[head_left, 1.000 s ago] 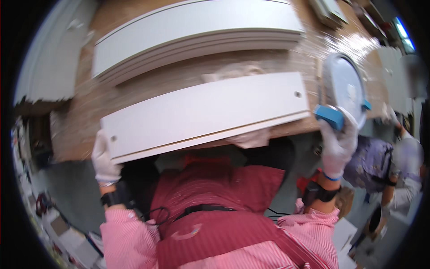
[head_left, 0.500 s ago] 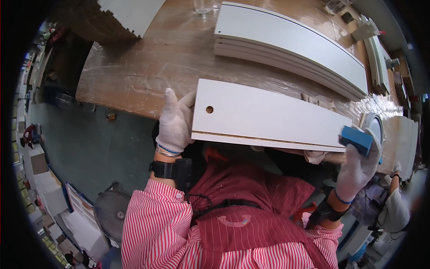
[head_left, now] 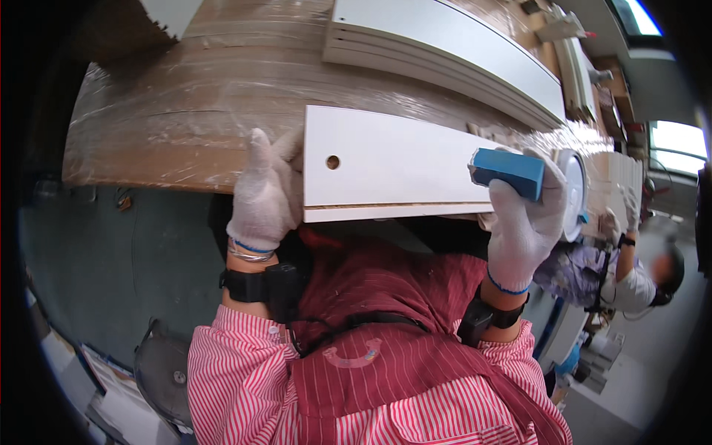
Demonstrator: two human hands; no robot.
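Observation:
A white board lies near the front edge of the table, with a round hole near its left end and a brown groove along its near edge. My left hand, in a white knit glove, grips the board's left end; its thumb points up and some fingers are hidden. Above the right part of the board, my gloved right hand holds a blue sanding block between thumb and fingers. I cannot tell whether the block touches the board. The board's right end is hidden behind that hand.
A stack of white boards lies farther back on the film-covered table. Right of my right hand stands a round pale-lidded container. Another person is at the far right. A dark fan stands at lower left.
My right hand has moved left along the board with the blue sanding block. My view has shifted, so the board and table sit further left. The left hand keeps its grip.

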